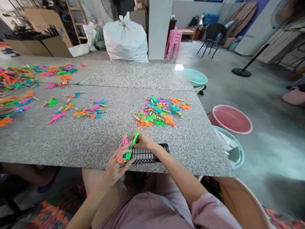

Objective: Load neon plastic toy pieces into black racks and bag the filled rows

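Observation:
My left hand [120, 159] is wrapped round several small bright plastic pieces in green, orange, pink and blue, near the table's front edge. A long green plastic piece [135, 137] stands up out of that bunch. My right hand [144, 141] has its fingers closed at the side of this green piece; its fingertips are partly hidden. Beneath my right wrist lies a black wire basket [145, 156] with a pale bottom, touching or very close to my left fingers. Beyond my hands, a loose pile of coloured plastic pieces [159, 109] with striped sticks lies on the table.
Small clusters of similar pieces [91, 109] and a larger heap [16, 76] lie on the left of the speckled table [114, 98]. A full white sack [125, 39] stands behind it. Off the right edge are a pink basin [231, 119] and teal basins [196, 77].

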